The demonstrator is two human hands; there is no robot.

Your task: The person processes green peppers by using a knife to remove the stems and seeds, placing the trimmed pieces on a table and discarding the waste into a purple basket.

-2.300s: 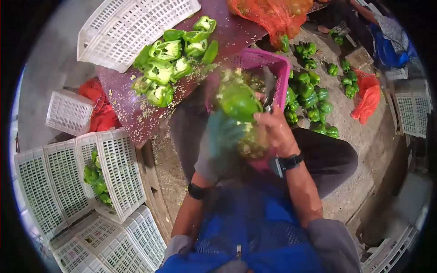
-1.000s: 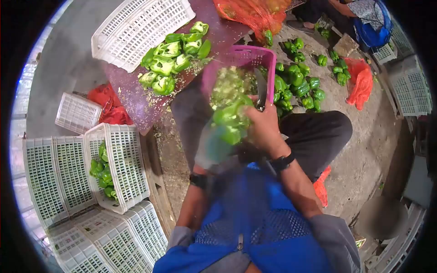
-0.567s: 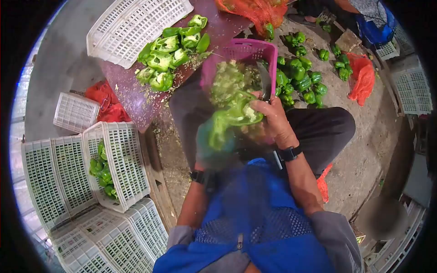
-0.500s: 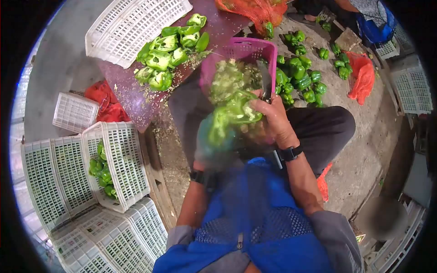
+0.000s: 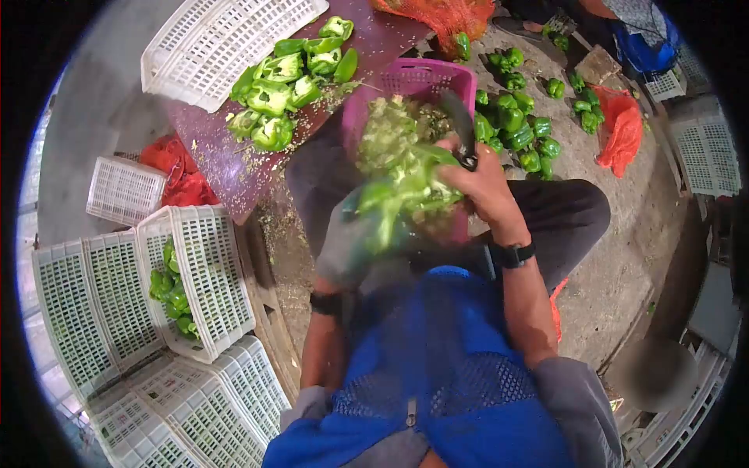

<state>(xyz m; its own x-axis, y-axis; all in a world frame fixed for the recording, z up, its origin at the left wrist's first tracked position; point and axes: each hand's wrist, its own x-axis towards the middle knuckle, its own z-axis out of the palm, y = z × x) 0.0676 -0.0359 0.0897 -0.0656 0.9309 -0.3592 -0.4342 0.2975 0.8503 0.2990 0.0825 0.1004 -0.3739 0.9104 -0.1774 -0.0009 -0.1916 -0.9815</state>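
Note:
Over a pink basket between my knees, a cut green bell pepper shows its pale inside, smeared by motion. My left hand, in a greyish-green glove, is closed on the pepper's near left side; its fingers are blurred. My right hand, bare, grips a dark knife whose blade points up and away over the basket's right side. The right thumb and fingertips reach to the pepper's right edge. Pale pepper cores and seeds lie inside the basket.
Halved peppers and scattered seeds lie on a purple board, beside a white crate. Whole peppers are on the floor to the right. More white crates stand at left, one holding peppers. Red mesh bags lie around.
My right hand has shifted slightly right with the knife. The left hand has moved a little up and left, and the pepper appears pulled wider between the hands.

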